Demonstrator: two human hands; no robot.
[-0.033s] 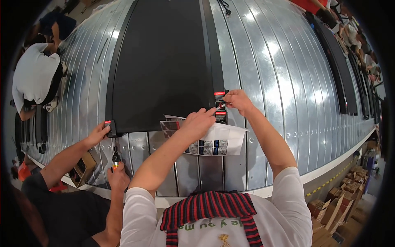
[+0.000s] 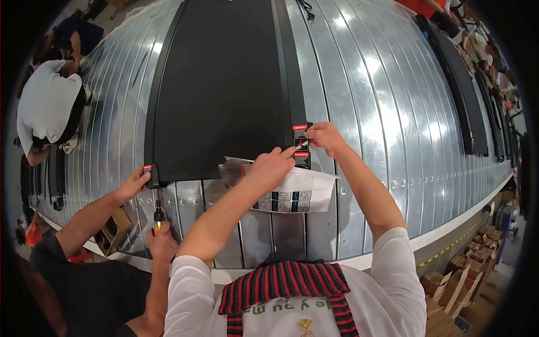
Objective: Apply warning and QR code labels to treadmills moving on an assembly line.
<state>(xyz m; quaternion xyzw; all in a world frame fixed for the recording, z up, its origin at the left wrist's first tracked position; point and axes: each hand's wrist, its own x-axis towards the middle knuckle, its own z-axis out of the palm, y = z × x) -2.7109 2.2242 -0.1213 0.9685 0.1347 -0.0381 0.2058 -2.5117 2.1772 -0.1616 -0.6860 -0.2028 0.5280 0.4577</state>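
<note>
A long black walking treadmill (image 2: 224, 84) lies flat on the metal slats, its near end toward me. My left hand (image 2: 270, 170) is closed over white label sheets (image 2: 314, 188), with its fingertips touching a small picture label (image 2: 301, 144) on the treadmill's right corner. The thumb is hidden underneath. My right hand (image 2: 325, 138) pinches at that label's right edge. Red-and-black warning labels sit above and below it. At the left corner, a co-worker's hand (image 2: 135, 182) holds the end cap (image 2: 150, 175), while their other hand grips a power screwdriver (image 2: 159, 216) pointed at it.
The slatted metal table (image 2: 370, 140) spreads around the treadmill. A black cable (image 2: 307, 10) lies at the far end. More black treadmills (image 2: 455, 84) rest on the right. Cardboard boxes (image 2: 449, 286) are stacked at lower right. Another person in white (image 2: 50, 101) bends over at left.
</note>
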